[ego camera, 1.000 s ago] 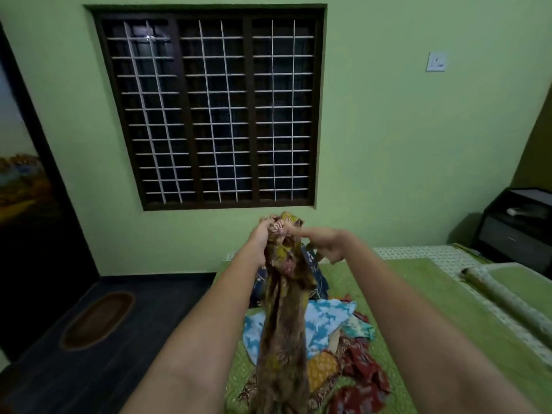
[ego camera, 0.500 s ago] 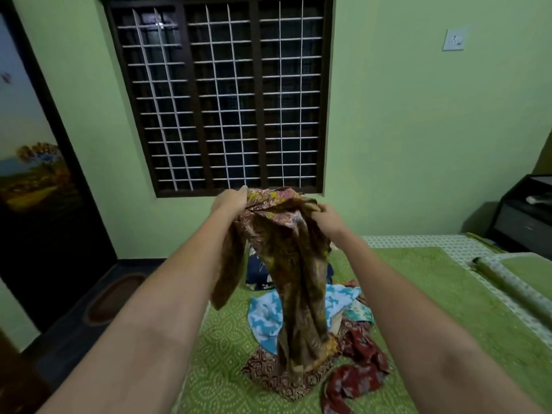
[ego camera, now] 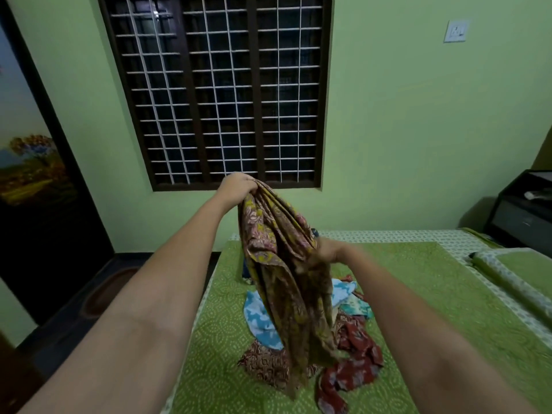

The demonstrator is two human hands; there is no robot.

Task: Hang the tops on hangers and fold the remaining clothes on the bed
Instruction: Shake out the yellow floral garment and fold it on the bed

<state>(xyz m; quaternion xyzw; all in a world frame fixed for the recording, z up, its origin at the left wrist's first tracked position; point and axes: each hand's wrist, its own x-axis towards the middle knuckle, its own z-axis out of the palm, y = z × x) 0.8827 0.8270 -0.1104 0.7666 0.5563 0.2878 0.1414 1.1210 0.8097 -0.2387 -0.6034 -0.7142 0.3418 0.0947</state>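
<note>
Head view: blurred right hand (ego camera: pixel 327 253), half-hidden behind brown garment (ego camera: pixel 283 264).

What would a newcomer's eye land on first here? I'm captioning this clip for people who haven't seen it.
First the brown and yellow patterned garment, held up mid-frame over the bed: the left hand grips its top, the blurred right hand holds it lower down. Beneath it, a heap of colourful clothes lies on the green bedspread. Behind, a dark barred window fills the green wall.
</note>
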